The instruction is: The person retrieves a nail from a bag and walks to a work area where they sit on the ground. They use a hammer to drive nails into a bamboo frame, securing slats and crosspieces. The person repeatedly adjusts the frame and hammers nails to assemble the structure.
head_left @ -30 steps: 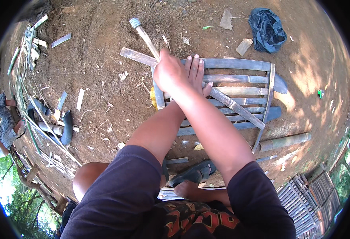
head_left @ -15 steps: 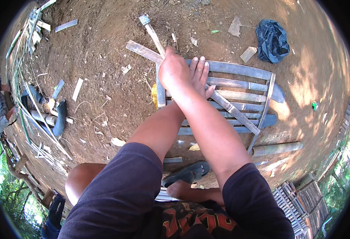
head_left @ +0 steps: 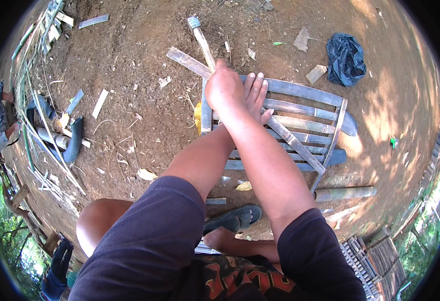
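My forearms cross over a panel of bamboo slats (head_left: 307,125) lying on the ground. My right hand (head_left: 225,88) reaches over to the left, closed round a wooden handle (head_left: 205,47) with a grey-wrapped end (head_left: 194,21). Whatever is at the handle's other end is hidden. Underneath my right wrist, my left hand (head_left: 255,95) lies with fingers stretched over the upper slats. A split bamboo strip (head_left: 292,140) runs diagonally across the panel, passing under my hands; its far end sticks out at the upper left. My left thumb is beside this strip.
A black plastic bag (head_left: 346,59) and a small bamboo piece (head_left: 316,73) lie beyond the panel. A bamboo tube (head_left: 345,193) rests at its near right. On the left are a dark curved piece (head_left: 73,140), long thin strips (head_left: 59,153) and another person's hand (head_left: 13,130).
The view has shifted slightly, so the ground and panel sit a little differently in it. Both hands keep their places on the panel and handle.
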`<action>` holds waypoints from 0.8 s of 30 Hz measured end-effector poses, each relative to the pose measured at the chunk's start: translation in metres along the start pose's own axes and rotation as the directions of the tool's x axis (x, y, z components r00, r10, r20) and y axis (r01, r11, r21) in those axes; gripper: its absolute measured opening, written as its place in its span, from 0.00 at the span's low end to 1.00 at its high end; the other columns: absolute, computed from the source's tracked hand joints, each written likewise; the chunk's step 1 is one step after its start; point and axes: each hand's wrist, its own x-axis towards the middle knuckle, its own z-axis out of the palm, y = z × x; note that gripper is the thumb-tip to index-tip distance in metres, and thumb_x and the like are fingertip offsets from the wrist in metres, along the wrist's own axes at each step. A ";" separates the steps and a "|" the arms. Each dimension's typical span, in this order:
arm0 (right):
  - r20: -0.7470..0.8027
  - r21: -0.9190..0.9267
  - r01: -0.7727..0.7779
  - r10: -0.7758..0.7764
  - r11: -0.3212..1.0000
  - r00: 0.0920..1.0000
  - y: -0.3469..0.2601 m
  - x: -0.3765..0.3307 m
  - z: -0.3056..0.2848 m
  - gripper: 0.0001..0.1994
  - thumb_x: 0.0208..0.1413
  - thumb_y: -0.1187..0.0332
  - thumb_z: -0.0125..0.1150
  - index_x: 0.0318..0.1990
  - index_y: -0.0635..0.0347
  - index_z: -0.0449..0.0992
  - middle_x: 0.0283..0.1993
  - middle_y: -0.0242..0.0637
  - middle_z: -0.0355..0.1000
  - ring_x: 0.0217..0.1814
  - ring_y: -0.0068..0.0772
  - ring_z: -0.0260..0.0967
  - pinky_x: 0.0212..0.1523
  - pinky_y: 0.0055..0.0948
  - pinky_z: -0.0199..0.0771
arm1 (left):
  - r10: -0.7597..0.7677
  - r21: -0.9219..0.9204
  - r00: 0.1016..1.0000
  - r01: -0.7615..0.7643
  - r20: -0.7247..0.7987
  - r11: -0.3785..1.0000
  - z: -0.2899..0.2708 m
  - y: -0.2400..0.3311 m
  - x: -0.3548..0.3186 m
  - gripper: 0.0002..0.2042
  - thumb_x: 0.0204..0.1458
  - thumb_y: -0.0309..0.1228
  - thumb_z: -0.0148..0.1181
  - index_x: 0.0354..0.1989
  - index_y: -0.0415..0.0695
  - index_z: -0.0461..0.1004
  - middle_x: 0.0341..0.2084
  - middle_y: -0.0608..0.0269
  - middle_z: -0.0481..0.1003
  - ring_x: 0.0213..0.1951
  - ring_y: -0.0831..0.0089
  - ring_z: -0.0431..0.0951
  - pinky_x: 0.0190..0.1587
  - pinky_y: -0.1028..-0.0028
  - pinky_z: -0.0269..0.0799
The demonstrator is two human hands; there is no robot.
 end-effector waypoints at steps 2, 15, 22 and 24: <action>0.017 0.023 -0.002 0.002 1.000 1.000 -0.001 0.000 -0.004 0.14 0.58 0.71 0.58 0.50 0.65 0.71 0.42 0.59 0.78 0.49 0.60 0.77 0.53 0.51 0.75 | -0.022 0.048 0.998 0.019 0.059 0.999 -0.003 -0.001 0.000 0.42 0.60 0.57 0.44 0.75 0.37 0.49 0.77 0.51 0.43 0.78 0.55 0.38 0.76 0.48 0.29; -0.120 0.669 -0.109 0.252 0.736 0.960 0.117 -0.149 -0.072 0.12 0.63 0.68 0.58 0.51 0.63 0.68 0.31 0.31 0.72 0.28 0.20 0.68 0.30 0.26 0.71 | -0.032 -0.130 0.999 0.031 -0.001 0.991 -0.021 -0.005 -0.003 0.44 0.57 0.61 0.51 0.75 0.42 0.52 0.76 0.55 0.49 0.77 0.59 0.44 0.76 0.52 0.36; 0.148 0.799 -0.200 0.137 0.566 0.979 0.085 -0.220 -0.064 0.23 0.66 0.75 0.44 0.67 0.65 0.54 0.39 0.37 0.69 0.35 0.21 0.68 0.35 0.27 0.71 | -0.024 -0.098 1.000 0.024 0.007 0.995 -0.022 -0.002 -0.002 0.50 0.52 0.68 0.52 0.76 0.44 0.51 0.76 0.56 0.48 0.77 0.60 0.43 0.76 0.53 0.35; 0.167 0.739 -0.182 0.086 0.648 0.982 0.064 -0.204 -0.056 0.27 0.65 0.75 0.43 0.71 0.64 0.49 0.40 0.39 0.69 0.34 0.24 0.68 0.35 0.28 0.72 | -0.009 -0.091 1.000 0.008 -0.013 0.996 -0.016 -0.007 -0.003 0.53 0.49 0.71 0.53 0.76 0.44 0.50 0.76 0.57 0.48 0.77 0.60 0.43 0.76 0.52 0.38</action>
